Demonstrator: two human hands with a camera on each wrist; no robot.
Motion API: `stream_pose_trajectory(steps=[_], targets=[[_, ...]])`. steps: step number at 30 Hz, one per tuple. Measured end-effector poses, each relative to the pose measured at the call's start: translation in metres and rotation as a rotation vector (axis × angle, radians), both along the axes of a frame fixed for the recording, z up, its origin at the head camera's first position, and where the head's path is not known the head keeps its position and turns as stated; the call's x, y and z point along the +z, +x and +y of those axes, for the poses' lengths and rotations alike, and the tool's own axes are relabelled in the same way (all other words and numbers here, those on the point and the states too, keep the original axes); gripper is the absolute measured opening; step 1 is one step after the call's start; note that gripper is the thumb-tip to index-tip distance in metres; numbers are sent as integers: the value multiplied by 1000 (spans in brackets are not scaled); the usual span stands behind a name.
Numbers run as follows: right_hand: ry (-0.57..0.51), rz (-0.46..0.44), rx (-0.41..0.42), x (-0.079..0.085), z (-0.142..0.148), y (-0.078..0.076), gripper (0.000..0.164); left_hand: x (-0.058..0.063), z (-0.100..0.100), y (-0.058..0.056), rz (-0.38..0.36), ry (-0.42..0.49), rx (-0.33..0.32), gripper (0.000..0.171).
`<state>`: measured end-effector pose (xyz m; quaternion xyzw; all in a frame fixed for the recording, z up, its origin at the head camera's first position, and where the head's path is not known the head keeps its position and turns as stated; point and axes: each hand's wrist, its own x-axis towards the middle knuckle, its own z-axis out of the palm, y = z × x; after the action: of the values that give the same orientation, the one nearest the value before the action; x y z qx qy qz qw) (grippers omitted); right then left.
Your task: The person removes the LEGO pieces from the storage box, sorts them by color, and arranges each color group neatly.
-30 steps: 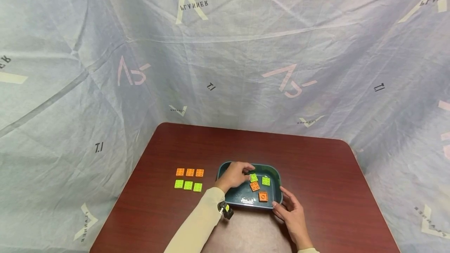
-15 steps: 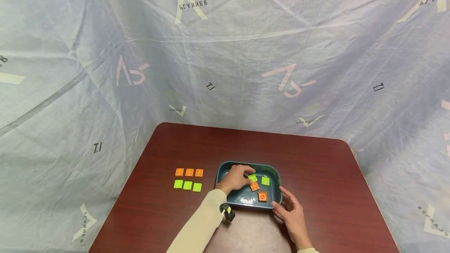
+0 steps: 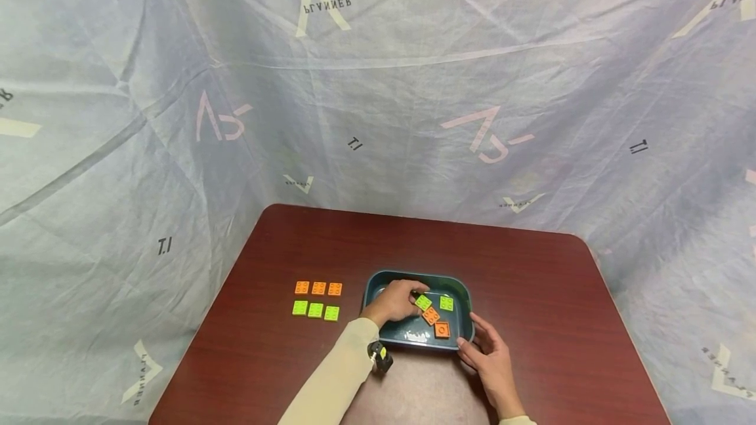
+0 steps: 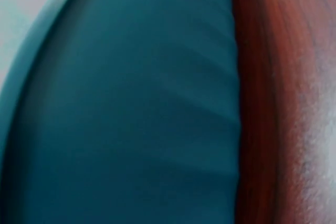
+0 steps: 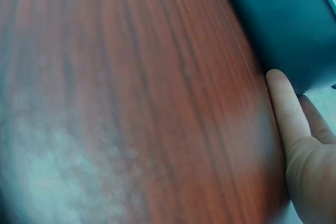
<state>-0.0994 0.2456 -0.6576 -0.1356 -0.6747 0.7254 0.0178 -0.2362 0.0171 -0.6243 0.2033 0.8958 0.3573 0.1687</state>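
Observation:
A dark teal tray point(image 3: 390, 340) sits on the table, with two green and two orange toy building bricks inside. My left hand point(image 3: 397, 300) reaches into it and pinches a green brick point(image 3: 422, 303) between thumb and index finger; this brick stands tilted. Touching it is an orange brick point(image 3: 431, 316), and another orange brick point(image 3: 441, 330) lies studs down below. The second green brick point(image 3: 446, 303) rests apart to the right. At the tray's near right corner, my right hand point(image 3: 489, 354) holds the wall, thumb point(image 5: 287, 106) against the front side.
Left of the tray, a row of orange bricks point(image 3: 319, 288) lies behind a row of green bricks point(image 3: 315, 310) on the dark red table point(image 3: 502, 254). A grey printed cloth point(image 3: 378, 84) hangs behind and around the table.
The left hand's green brick has turned and shifted slightly toward me. The orange brick beside it has slid right and nearer, close to the studs-down one. My right hand has stayed put.

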Motion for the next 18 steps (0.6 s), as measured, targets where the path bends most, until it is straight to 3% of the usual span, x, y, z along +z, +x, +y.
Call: stream_pose_trajectory(steps=[5, 18], targets=[[-5, -7, -2, 0, 0, 1, 69, -2, -1, -1, -11, -19, -25, 56], [-14, 28, 0, -2, 1, 0, 72, -8, -3, -5, 29, -13, -11, 52]])
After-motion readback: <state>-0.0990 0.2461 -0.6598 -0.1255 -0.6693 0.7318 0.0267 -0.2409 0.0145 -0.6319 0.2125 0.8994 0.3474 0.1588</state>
